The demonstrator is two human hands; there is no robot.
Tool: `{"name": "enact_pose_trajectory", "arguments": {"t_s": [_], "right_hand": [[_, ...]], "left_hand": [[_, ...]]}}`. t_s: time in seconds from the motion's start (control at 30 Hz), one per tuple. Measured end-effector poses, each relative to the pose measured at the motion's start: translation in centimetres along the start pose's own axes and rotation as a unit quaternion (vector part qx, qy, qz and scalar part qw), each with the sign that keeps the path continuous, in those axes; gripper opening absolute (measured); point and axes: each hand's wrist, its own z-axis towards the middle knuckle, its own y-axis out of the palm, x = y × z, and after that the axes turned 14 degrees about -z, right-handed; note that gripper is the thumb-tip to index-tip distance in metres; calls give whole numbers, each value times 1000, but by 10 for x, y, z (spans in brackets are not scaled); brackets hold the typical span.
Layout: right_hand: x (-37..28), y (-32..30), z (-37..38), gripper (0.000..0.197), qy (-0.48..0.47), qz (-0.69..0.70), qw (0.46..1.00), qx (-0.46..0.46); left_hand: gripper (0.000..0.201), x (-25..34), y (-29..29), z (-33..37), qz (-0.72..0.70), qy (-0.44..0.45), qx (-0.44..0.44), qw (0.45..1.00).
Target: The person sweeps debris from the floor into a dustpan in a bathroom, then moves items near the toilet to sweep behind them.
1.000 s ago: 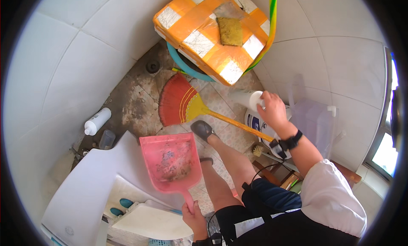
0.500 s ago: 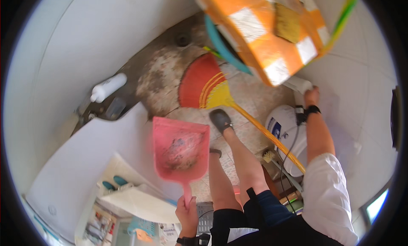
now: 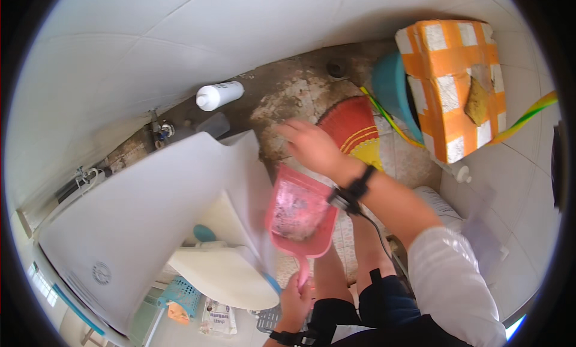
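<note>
My left hand (image 3: pixel 296 300) grips the handle of a pink dustpan (image 3: pixel 302 227), whose pan carries dark dirt stains. My right hand (image 3: pixel 316 148) reaches across above the dustpan, palm down with nothing visible in it, its fingers stretched toward the left. Behind that hand lies a broom (image 3: pixel 353 124) with red bristles and a yellow collar; my right forearm hides its handle. A white bottle (image 3: pixel 220 95) lies on its side by the wall, beyond my right fingertips. Near it sits a clear plastic container (image 3: pixel 213 125).
An orange-and-white taped box (image 3: pixel 447 92) rests on a teal basin (image 3: pixel 390 83) at the far right. A yellow-green strap (image 3: pixel 528 116) runs beside it. A large white toilet-like fixture (image 3: pixel 150 197) fills the left. A floor drain (image 3: pixel 337 67) is near the back wall.
My right hand has swung from beside the right wall to the left, over the dustpan and broom. The view has turned, so the box appears farther right. My left hand still holds the dustpan.
</note>
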Motion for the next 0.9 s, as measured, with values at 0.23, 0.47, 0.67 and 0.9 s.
{"name": "enact_pose_trajectory", "arguments": {"t_s": [0.23, 0.47, 0.67, 0.9], "right_hand": [[-25, 96, 166, 47, -150, -241, 955, 84], [-28, 111, 169, 23, -158, -238, 956, -61], [21, 66, 94, 23, 23, -94, 993, 63], [2, -83, -107, 24, 166, -86, 978, 88]], "left_hand": [[29, -61, -15, 4, 110, 267, -31, 957], [34, -73, -22, 1, 52, 107, -18, 993], [35, -62, -19, 8, 21, 158, -73, 984], [31, -55, -17, 5, 37, 114, -75, 990]]}}
